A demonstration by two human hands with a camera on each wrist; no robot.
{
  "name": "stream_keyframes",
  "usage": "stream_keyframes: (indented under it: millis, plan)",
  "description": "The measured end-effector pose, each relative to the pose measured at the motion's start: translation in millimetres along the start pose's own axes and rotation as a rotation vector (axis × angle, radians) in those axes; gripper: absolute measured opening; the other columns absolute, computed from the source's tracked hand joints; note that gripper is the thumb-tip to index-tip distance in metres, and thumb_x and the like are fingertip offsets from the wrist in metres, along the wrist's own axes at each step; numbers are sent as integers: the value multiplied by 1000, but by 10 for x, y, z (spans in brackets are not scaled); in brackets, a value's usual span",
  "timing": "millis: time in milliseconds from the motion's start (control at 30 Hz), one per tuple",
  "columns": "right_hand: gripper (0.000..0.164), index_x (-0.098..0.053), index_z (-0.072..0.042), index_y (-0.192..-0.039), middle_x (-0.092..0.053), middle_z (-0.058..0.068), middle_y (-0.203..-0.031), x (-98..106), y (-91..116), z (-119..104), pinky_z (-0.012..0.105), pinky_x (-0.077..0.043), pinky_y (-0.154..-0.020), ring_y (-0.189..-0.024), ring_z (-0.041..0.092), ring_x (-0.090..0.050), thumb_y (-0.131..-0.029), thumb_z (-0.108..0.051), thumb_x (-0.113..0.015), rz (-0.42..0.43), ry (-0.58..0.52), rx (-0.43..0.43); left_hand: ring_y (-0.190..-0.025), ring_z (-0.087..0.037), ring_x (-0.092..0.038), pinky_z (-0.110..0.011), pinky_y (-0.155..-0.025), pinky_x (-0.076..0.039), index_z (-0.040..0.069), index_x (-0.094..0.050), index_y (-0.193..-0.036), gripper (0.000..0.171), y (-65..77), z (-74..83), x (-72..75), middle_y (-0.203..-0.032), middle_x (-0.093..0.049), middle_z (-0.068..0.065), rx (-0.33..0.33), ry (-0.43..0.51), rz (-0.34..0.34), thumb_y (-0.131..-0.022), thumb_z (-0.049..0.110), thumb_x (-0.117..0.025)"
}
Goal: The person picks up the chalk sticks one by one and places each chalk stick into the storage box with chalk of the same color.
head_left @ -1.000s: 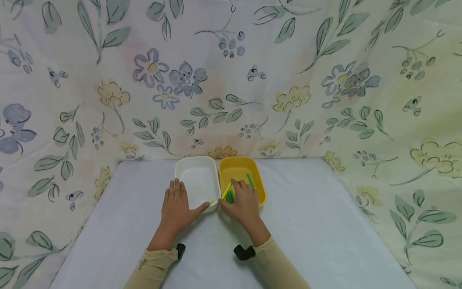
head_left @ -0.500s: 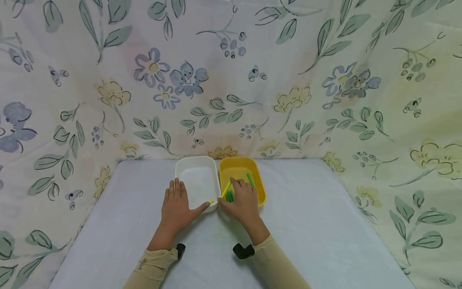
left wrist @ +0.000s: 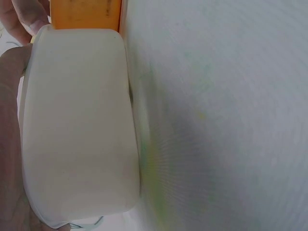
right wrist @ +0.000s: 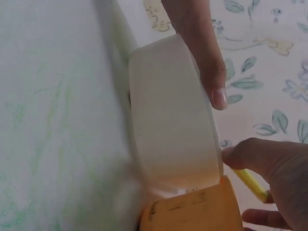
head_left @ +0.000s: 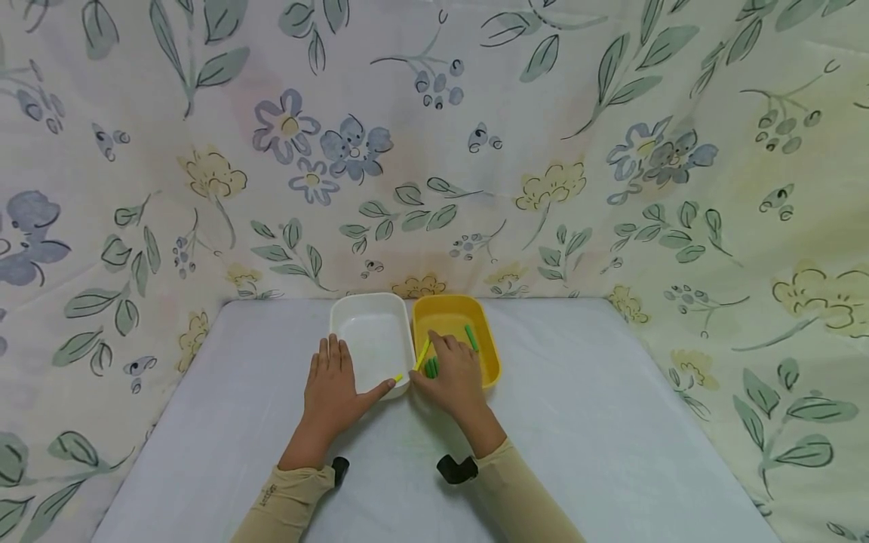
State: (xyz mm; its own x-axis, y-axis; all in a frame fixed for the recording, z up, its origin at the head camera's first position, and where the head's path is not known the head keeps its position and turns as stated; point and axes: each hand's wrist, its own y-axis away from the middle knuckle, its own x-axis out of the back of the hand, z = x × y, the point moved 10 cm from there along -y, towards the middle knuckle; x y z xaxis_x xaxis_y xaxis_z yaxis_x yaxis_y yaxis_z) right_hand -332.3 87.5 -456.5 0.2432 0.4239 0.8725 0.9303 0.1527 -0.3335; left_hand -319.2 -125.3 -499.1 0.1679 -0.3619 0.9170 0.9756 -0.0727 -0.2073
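Observation:
My right hand [head_left: 456, 377] pinches a thin yellow stick [head_left: 422, 354] between thumb and fingers, at the seam between two trays. The stick slants over the left rim of the yellow tray [head_left: 490, 332]; in the right wrist view the same yellow stick [right wrist: 251, 184] shows beyond the thumb. My left hand [head_left: 330, 396] rests on the white tray [head_left: 337, 308], fingers straight over its left side and thumb stretched along the near rim. By that thumb's tip lies a short yellow piece [head_left: 398, 378]. Green sticks [head_left: 431, 368] lie in the yellow tray, partly hidden by my right hand.
Another green stick [head_left: 471, 337] lies farther right in the yellow tray. Both trays stand side by side on a white cloth [head_left: 577, 422], which carries faint green and yellow smears in the wrist views. A floral curtain [head_left: 475, 188] rises behind and at both sides.
My right hand has shifted very slightly left, and the yellow stick's upper end has moved left and a little away with it. The left hand and both trays have stayed put.

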Motion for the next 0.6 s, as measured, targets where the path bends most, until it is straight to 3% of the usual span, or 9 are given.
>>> stream_keyframes:
  millis: [600]
  plan:
    - [83,-46,-20,-162,-61,11,-146,-130,-112,-146,57,-45,-115,-132,34,-59,-91,-44,-83,-163,-21,99,-163,-52,-10,-65,-131,-15,-16,-21,-161,135,-8,-26,-29,-172,-11,-36,0,2,14,-85,89,-56]
